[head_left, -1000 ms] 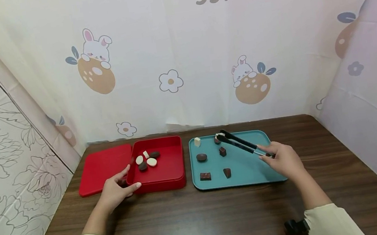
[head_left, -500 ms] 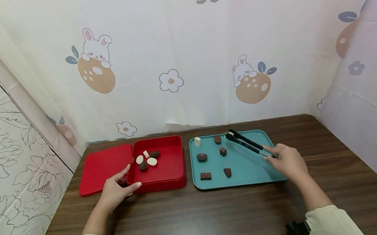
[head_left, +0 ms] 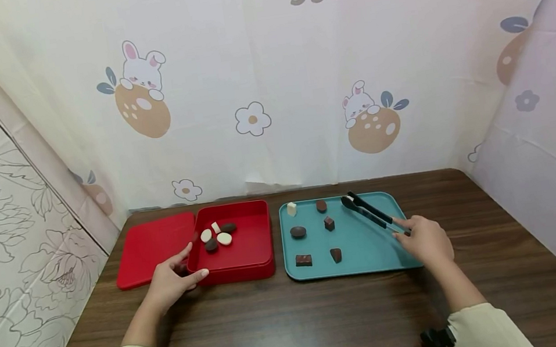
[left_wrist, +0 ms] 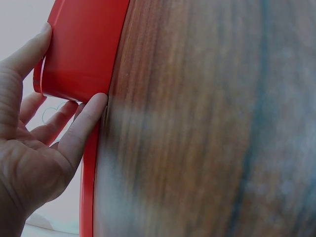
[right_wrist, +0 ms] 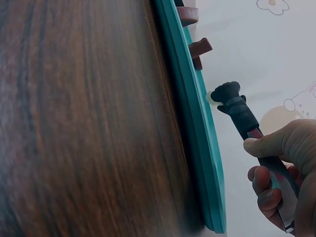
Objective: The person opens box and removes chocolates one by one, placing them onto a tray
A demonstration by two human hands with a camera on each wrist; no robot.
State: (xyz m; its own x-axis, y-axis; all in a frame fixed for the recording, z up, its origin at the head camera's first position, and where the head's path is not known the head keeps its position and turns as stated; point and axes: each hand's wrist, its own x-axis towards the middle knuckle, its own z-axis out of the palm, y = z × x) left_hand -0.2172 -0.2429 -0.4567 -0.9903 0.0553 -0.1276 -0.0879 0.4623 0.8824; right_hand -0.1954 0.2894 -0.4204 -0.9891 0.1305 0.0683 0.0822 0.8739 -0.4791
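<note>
My right hand (head_left: 426, 239) pinches black-tipped tongs (head_left: 370, 212) over the back right of the teal tray (head_left: 373, 255). A small whitish piece (right_wrist: 214, 98) shows between the tong tips; its shape is mostly hidden. My left hand (head_left: 168, 282) rests against the near left corner of the open red box (head_left: 248, 248), fingers on the side wall, thumb on the front wall. White pieces and dark chocolates (head_left: 210, 245) lie in the box's left part. On the tray sit a white piece (head_left: 291, 209), a brown oval chocolate (head_left: 298, 232) and several other dark chocolates (head_left: 303, 260).
A flat red lid (head_left: 151, 249) lies left of the box, close to it. Box and tray stand side by side toward the back of the wooden table (head_left: 287, 324). A printed curtain (head_left: 203, 89) hangs behind the table's back edge.
The tongs have moved right, from over the brown chocolate at the tray's back middle, carrying the whitish piece with them. My left hand, the box and the lid have stayed put.
</note>
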